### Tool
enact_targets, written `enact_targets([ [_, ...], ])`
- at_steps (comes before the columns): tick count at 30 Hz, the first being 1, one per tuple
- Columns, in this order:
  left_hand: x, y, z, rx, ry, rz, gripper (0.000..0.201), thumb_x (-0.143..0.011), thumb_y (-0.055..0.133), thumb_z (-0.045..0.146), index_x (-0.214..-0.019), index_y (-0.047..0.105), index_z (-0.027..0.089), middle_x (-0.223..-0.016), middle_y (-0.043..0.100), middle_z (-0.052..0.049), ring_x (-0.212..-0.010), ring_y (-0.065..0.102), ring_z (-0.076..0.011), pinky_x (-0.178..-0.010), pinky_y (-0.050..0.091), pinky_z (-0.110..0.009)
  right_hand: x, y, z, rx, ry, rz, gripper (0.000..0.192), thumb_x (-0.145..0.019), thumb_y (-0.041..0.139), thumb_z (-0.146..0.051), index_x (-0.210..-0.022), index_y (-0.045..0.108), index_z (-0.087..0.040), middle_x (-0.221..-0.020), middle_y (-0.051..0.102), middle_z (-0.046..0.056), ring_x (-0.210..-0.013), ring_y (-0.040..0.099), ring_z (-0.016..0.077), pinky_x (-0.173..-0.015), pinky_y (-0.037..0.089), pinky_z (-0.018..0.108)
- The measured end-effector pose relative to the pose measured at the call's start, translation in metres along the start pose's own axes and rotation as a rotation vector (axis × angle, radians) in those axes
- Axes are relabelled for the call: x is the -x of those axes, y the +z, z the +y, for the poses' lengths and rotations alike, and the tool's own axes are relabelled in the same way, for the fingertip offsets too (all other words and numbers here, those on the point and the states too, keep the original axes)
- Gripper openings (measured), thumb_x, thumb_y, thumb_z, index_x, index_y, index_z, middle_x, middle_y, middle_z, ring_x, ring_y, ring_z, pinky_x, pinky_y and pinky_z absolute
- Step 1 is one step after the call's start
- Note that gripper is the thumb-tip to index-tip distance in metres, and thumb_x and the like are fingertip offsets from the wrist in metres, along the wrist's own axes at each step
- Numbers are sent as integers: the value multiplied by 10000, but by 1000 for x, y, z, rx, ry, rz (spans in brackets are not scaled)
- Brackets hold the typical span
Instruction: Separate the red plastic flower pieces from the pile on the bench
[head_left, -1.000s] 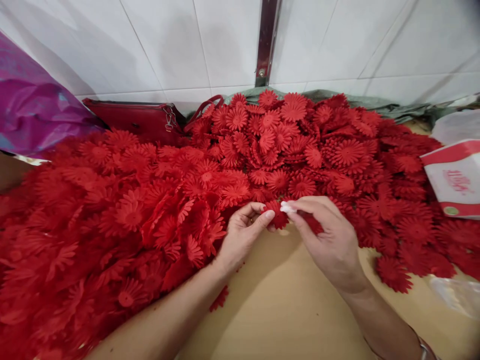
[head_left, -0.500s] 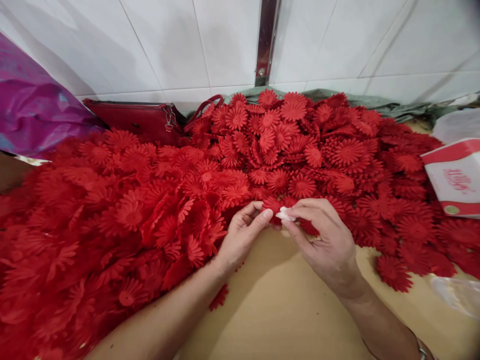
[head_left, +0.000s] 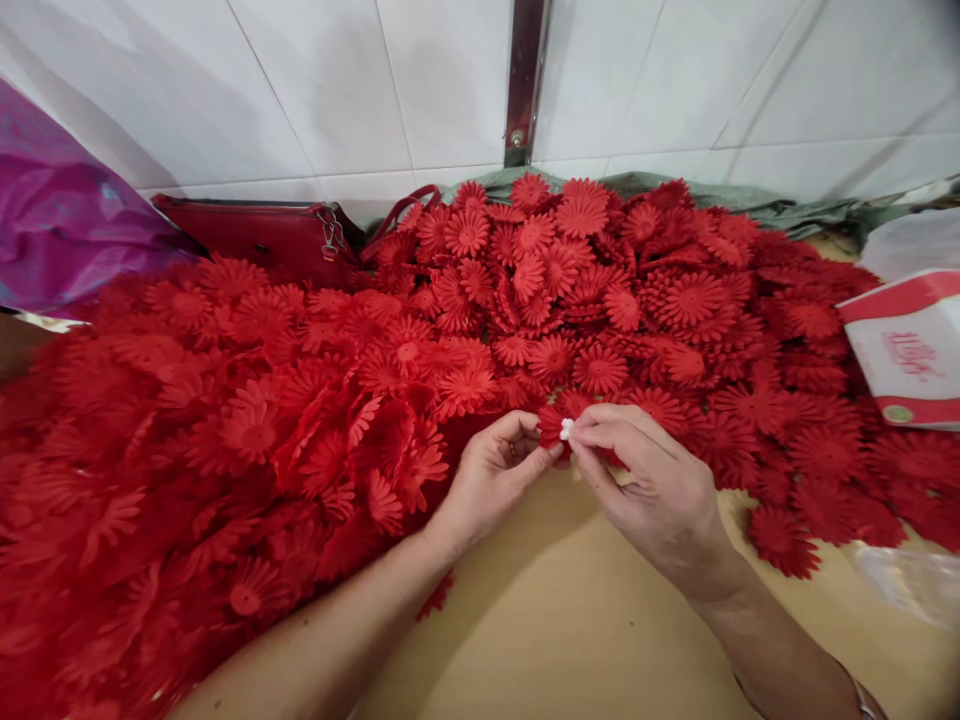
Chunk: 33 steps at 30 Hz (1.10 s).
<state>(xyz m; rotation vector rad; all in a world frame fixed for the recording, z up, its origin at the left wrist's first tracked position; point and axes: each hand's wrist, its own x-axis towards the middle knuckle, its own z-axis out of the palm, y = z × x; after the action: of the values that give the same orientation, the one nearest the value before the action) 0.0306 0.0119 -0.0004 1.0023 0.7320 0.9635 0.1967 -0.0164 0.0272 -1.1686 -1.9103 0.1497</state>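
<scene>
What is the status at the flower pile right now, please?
Left hand and right hand both pinching one red flower piece. Small white bit at right fingertips. Flower heap crowds close behind; nothing blocking.

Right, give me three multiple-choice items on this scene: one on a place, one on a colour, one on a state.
1. Where is the red bag?
A. against the wall, left of the flower pile
B. on the bare table
C. on the box

2. What colour are the flowers?
A. yellow
B. red
C. blue

3. What are the hands doing?
A. lying flat
B. pinching one flower between them
C. gripping the bag

Answers:
1 A, it lies along the tiles.
2 B, all are red.
3 B, left hand and right hand meet on it.
</scene>
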Motion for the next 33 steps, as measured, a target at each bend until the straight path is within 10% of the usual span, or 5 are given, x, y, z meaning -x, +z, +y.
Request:
enact_targets([
  [10,-2,-2,2,34,8,43,232,-854,779,331,-967,676,157,-888,749,-32,-791,700,-121,-826,518,-233,-3,-4,5,-139,265,126,91,-921,663,-174,-988,667,-235,-997,679,55,-945,660,199,-870,542,359],
  [19,-5,-3,1,138,12,132,367,-806,827,356,-1055,629,175,-894,734,0,-735,716,-109,-803,534,-230,1,-18,26,73,176,-567,157,-889,735,-268,-824,601,-216,-816,619,3,-779,559,189,-723,424,339],
  [26,-3,-3,3,108,-24,97,253,-807,828,322,-944,688,162,-850,717,8,-742,656,-84,-755,507,-192,-2,-18,19,5,219,-36,118,-925,701,-312,-991,663,-222,-944,656,42,-888,626,193,-813,494,341],
  [33,0,-1,7,101,-38,-8,246,-795,839,305,-950,715,158,-907,736,-17,-830,644,-108,-821,489,-213,0,-1,7,-103,189,-12,134,-922,702,-230,-1054,702,-213,-1015,677,61,-990,647,189,-903,523,329],
])
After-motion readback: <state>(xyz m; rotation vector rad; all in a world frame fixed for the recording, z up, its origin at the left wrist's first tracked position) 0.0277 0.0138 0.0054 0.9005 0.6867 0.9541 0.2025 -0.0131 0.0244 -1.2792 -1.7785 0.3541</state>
